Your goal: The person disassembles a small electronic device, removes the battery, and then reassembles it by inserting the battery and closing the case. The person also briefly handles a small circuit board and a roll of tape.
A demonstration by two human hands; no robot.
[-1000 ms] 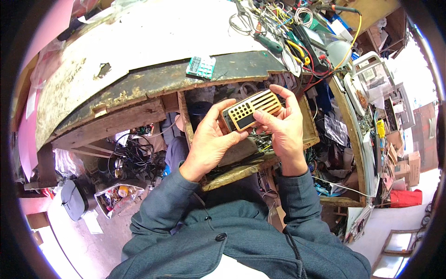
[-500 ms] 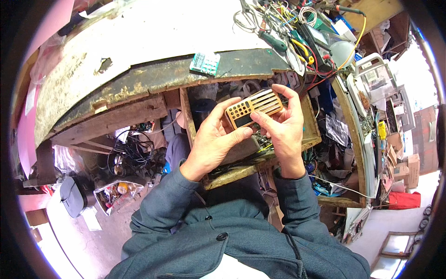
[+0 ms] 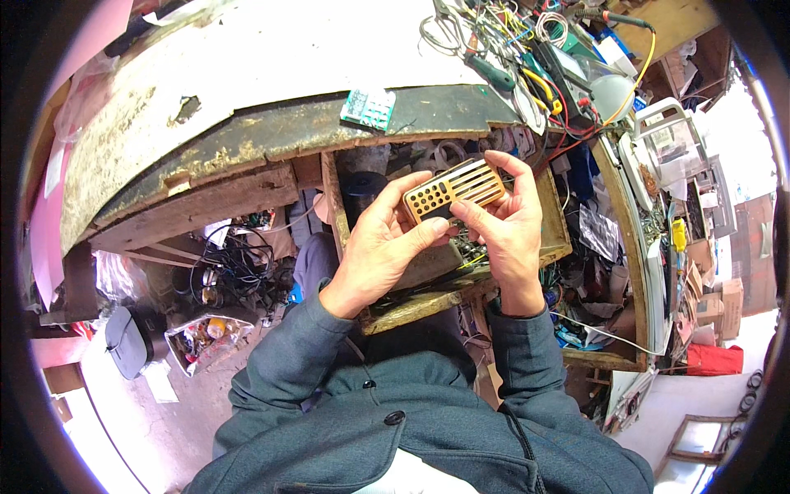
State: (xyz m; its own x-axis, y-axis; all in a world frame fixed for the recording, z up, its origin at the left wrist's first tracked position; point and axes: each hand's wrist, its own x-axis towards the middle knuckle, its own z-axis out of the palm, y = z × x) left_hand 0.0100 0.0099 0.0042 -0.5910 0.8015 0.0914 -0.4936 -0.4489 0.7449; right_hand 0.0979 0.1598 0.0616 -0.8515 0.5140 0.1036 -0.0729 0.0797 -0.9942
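Observation:
Between my hands, above the open drawer (image 3: 415,313), is a small gold front cover (image 3: 445,193) that looks like a pocket radio's. It has rows of round holes on the left, long slots on the right and a dark window low on its face. My left hand (image 3: 380,251) grips its left end, the thumb at its lower edge. My right hand (image 3: 510,239) holds the right end, with the thumb on the lower edge and fingers behind the top corner. A green circuit board (image 3: 368,109) with whitish pads lies on the bench edge beyond.
Tangled wires, a green-handled tool (image 3: 490,72) and a meter (image 3: 568,70) crowd the bench (image 3: 288,49) at the far right. A second drawer (image 3: 634,358) full of parts stands open to the right. Left below are a cable heap (image 3: 234,259) and a box of scraps (image 3: 210,342).
My left thumb has slid up and right, nearer the right thumb, covering more of the dark window. The cover has shifted slightly right and both hands still grip it.

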